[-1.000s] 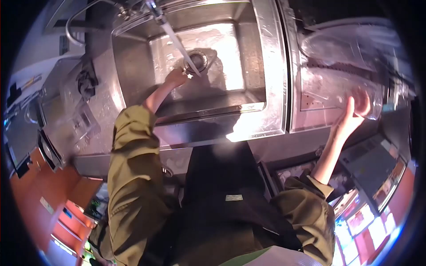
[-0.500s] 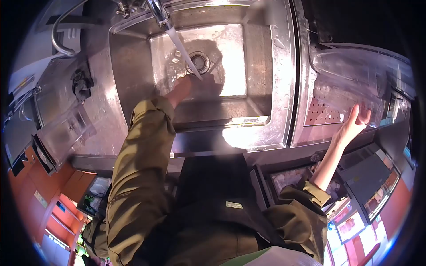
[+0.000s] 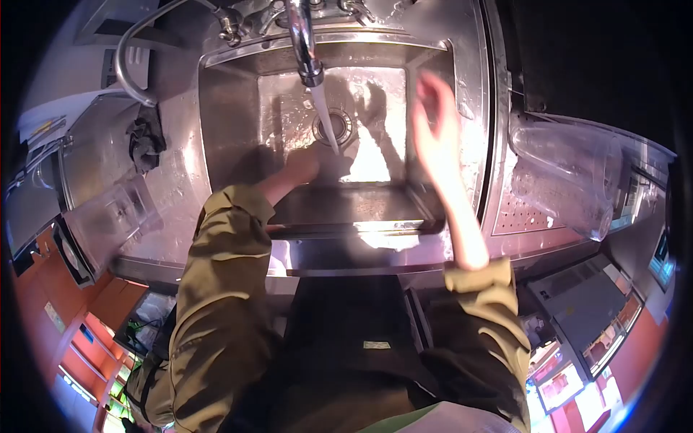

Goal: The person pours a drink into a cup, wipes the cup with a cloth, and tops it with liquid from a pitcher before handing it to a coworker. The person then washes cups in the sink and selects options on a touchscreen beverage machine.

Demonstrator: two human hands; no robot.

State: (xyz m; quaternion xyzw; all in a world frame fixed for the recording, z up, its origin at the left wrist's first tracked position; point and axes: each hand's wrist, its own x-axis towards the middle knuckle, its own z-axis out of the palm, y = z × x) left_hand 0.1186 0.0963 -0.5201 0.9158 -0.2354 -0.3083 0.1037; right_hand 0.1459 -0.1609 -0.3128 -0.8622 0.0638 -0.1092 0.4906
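Observation:
My left hand (image 3: 304, 164) is low in the steel sink (image 3: 234, 130), beside the water running from the faucet (image 3: 304, 50). Its fingers look curled, but shadow and water hide what they hold, if anything. My right hand (image 3: 439, 119) hovers over the sink's right side, smeared by motion, with thumb and fingers apart and nothing visible between them. To the right of that hand, a large clear plastic container (image 3: 563, 169) lies on its side on the perforated drain area (image 3: 523, 216), touched by neither hand. The stream falls close to the round drain (image 3: 333, 126).
A dark crumpled cloth (image 3: 146, 143) and a clear pitcher-like container (image 3: 112, 213) lie on the left counter. A curved metal hose (image 3: 126, 61) arches at the upper left. Several faucet fittings (image 3: 231, 25) stand along the back.
My right hand has left the clear container and moved left over the sink. My left hand stays by the running water. The camera view has shifted slightly.

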